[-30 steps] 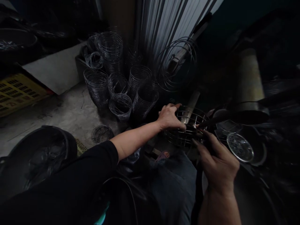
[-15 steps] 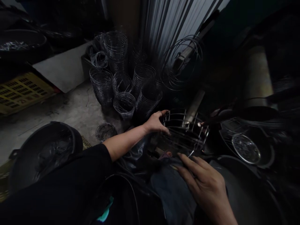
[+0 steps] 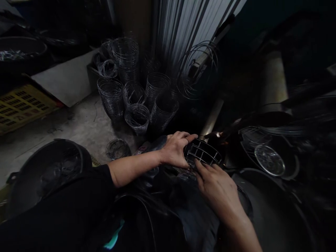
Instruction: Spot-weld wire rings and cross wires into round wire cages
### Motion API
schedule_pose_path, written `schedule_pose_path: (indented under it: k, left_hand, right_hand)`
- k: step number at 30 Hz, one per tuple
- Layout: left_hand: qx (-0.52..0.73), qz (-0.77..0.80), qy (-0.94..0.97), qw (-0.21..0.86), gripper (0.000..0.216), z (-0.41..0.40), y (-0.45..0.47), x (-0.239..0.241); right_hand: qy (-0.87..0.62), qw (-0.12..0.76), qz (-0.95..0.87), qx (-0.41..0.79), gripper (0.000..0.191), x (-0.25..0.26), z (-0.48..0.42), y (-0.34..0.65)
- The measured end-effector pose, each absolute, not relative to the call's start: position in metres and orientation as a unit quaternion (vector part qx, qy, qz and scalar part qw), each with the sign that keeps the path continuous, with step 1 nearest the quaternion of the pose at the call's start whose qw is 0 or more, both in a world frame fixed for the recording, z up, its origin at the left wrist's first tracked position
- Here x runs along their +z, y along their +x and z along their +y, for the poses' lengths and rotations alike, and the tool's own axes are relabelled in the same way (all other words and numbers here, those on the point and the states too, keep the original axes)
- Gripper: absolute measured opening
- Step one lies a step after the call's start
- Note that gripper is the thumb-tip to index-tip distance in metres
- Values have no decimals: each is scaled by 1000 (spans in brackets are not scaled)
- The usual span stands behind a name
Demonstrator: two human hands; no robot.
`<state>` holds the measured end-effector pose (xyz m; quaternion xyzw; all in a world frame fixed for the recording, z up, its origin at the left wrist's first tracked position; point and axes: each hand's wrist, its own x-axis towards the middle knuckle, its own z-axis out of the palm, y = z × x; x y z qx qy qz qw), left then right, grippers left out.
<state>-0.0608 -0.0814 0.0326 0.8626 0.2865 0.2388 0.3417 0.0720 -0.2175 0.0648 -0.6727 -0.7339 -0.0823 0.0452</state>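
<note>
A dark tub (image 3: 31,171) is standing at near left; wire-ring stacks (image 3: 111,98) are standing far, left of middle. A round wire cage (image 3: 203,153) is sitting right of centre. The left hand (image 3: 175,150) is clamping its left side; the right hand (image 3: 219,183) is touching its near rim; whether gripping, I cannot tell.

A round wire frame (image 3: 202,153) of thin metal rods sits between the two hands, its left side within the spread thumb and forefinger of the left hand (image 3: 174,150) and its near edge under the fingertips of the right hand (image 3: 219,189). Pale, slightly shiny rods cross in an open grid of roughly rectangular gaps, dark behind. The far rim bows in a smooth curve. The near part is largely covered, so its full shape cannot be told.
</note>
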Motion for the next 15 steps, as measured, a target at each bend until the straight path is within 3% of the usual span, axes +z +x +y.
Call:
schedule_pose_path:
  k: [8,15]
  left_hand:
    - [266,274,845,374,93,-71,-40,35]
    - [272,280,836,386,91,-59,-27,35]
  right_hand:
    - [-597,258,-751,-112,21,54,-214,101]
    - [-597,283,-740,-124,17,56,-198,114]
